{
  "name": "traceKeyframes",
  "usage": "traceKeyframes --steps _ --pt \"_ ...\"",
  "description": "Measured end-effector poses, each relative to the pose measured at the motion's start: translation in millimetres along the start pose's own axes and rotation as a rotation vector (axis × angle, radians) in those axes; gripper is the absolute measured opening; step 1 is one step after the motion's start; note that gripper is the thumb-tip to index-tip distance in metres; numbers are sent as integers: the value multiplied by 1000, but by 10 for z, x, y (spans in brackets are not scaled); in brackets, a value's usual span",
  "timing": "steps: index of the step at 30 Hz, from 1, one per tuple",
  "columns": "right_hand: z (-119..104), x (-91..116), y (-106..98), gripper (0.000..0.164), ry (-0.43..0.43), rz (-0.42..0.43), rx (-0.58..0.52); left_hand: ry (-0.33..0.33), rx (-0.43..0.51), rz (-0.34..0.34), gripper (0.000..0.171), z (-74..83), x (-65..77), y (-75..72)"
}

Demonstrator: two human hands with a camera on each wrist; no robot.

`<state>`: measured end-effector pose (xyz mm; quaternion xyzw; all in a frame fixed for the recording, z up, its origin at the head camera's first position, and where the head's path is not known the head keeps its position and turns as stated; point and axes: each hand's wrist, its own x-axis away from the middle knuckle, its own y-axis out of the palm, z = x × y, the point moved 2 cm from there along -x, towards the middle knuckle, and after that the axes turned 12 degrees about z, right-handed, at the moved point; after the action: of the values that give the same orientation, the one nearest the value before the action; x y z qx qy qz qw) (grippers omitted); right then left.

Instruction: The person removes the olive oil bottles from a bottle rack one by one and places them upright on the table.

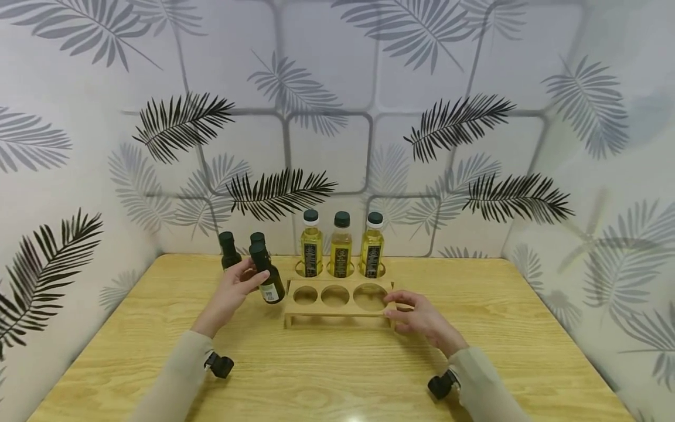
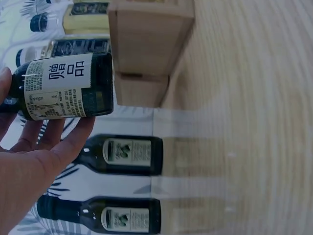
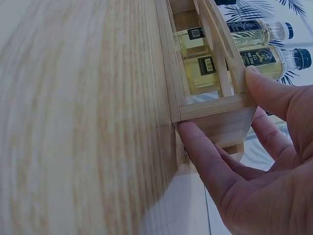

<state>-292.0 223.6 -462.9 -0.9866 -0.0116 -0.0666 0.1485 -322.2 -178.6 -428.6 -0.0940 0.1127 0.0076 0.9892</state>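
Note:
My left hand (image 1: 235, 291) holds a small dark green bottle (image 1: 271, 285) by its neck, tilted, beside the rack's left end. In the left wrist view its white label with printed characters faces the camera. Two more dark bottles stand behind that hand; one (image 2: 128, 154) is nearer the rack and the other (image 2: 128, 215) farther left. A two-tier wooden rack (image 1: 340, 309) has three unfilled round holes in its front tier. My right hand (image 1: 419, 319) grips the rack's right end, its fingertips on the upper edge and low on the side.
Three clear bottles of yellow oil with dark caps, left (image 1: 312, 249), middle (image 1: 341, 249) and right (image 1: 372, 249), stand in the rack's back row. The light wooden table (image 1: 337, 375) meets a leaf-patterned wall covering (image 1: 327, 152) behind and at both sides.

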Motion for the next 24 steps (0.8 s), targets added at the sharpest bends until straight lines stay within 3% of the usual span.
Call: traceKeyframes --steps 14,24 --pt "1 -20 20 39 8 -1 -7 -12 -104 52 60 -249 -20 -417" --pt "2 -14 8 38 -5 4 7 -36 -113 78 60 -285 17 -635"
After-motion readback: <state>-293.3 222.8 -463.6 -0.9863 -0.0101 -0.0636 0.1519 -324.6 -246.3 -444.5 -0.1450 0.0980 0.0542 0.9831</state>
